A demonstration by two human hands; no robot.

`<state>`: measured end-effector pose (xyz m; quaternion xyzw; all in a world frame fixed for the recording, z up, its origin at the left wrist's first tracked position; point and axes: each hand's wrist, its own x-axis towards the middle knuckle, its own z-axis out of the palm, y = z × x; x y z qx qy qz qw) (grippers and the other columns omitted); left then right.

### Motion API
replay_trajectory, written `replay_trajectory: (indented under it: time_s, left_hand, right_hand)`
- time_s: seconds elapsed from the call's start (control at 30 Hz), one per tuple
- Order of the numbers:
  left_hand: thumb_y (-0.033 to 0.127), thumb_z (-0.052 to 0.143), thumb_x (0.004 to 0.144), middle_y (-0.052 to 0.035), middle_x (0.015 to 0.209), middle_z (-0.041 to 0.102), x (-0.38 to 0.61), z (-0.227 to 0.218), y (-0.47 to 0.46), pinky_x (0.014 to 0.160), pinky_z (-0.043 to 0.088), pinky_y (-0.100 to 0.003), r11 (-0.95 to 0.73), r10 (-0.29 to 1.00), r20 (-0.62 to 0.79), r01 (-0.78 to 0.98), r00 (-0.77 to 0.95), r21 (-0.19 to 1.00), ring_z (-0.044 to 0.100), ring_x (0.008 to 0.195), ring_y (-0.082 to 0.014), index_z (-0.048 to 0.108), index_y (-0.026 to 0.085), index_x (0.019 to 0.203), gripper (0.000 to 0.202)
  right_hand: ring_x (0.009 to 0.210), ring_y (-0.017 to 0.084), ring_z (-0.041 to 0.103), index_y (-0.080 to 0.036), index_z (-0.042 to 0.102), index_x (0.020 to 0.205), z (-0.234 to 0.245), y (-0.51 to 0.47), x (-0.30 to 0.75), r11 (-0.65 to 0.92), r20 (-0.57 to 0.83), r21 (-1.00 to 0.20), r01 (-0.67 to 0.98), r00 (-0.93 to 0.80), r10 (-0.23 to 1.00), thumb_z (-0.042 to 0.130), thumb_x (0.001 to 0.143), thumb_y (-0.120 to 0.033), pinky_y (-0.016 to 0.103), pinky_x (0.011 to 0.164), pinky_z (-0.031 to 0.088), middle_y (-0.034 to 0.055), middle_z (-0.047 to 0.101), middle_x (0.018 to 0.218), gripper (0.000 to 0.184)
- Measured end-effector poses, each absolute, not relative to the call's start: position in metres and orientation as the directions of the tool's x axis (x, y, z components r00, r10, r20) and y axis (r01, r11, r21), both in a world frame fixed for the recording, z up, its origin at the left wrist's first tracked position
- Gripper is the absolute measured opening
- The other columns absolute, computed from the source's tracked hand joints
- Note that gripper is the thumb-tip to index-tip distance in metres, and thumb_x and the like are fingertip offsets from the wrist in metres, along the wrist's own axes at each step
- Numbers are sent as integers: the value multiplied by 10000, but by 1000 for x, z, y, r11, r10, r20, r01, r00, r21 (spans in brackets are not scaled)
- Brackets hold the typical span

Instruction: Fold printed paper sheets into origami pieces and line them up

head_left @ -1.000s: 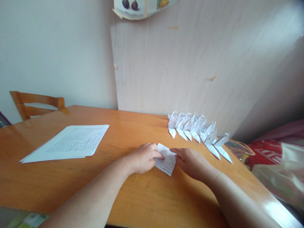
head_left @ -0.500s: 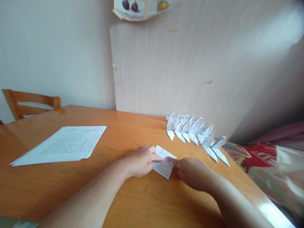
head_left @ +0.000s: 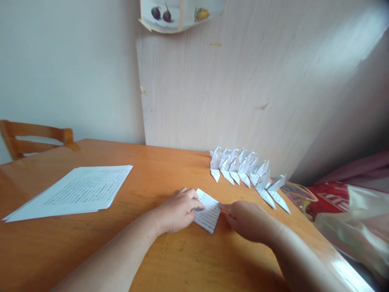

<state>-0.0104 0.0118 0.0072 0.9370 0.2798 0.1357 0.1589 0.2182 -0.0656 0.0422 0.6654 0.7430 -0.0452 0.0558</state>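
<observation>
A small folded sheet of printed paper (head_left: pixel 208 211) lies flat on the wooden table, turned like a diamond. My left hand (head_left: pixel 179 211) holds it down from the left, index finger across its surface and the other fingers curled. At the paper's right corner, the fingertips of my right hand (head_left: pixel 247 221) meet the edge; the rest of that hand is closed, its lower fingers mostly hidden. Behind the hands stand several folded paper pieces (head_left: pixel 234 164) with pointed tips, packed close in rows.
To the left lies a stack of printed sheets (head_left: pixel 88 188) on the wooden table (head_left: pixel 170 267). A wooden chair back (head_left: pixel 39 132) shows beyond the far left edge. Red and white bags (head_left: pixel 331 200) sit past the right edge. A wall panel (head_left: pixel 194 101) rises behind the table.
My right fingertip has slid from the paper's upper surface to its right corner. My left hand stays on the paper. The whole view has shifted slightly.
</observation>
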Motion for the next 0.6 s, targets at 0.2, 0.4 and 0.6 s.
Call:
replay_trajectory:
  time_s: [0.2, 0.4, 0.6]
  left_hand:
    - [133, 429, 880, 20, 1470, 489, -9, 6, 14, 1151, 270, -414, -763, 575, 71, 503, 815, 406, 325, 1429, -198, 604, 294, 1164, 370]
    - [202, 344, 954, 37, 1577, 367, -5, 7, 15, 1202, 50, -558, -696, 623, -43, 580, 781, 423, 179, 1506, -207, 587, 289, 1120, 307]
    - [219, 374, 937, 66, 1552, 405, -3, 9, 16, 1190, 14, -601, -691, 627, -55, 587, 777, 422, 143, 1515, -220, 570, 314, 1126, 288]
  right_hand:
    - [864, 303, 717, -232, 723, 1097, 44, -64, 214, 158, -166, 2, 987, -156, 974, 373, 968, -296, 344, 647, 409, 127, 763, 957, 378]
    - [846, 306, 721, -199, 739, 931, 40, -62, 211, 136, -123, 1, 991, -135, 983, 382, 968, -362, 344, 646, 419, 128, 764, 918, 395]
    - [841, 310, 719, -174, 716, 938, 33, -59, 206, 74, -62, 27, 997, -72, 995, 470, 914, -406, 334, 627, 421, 138, 758, 915, 339]
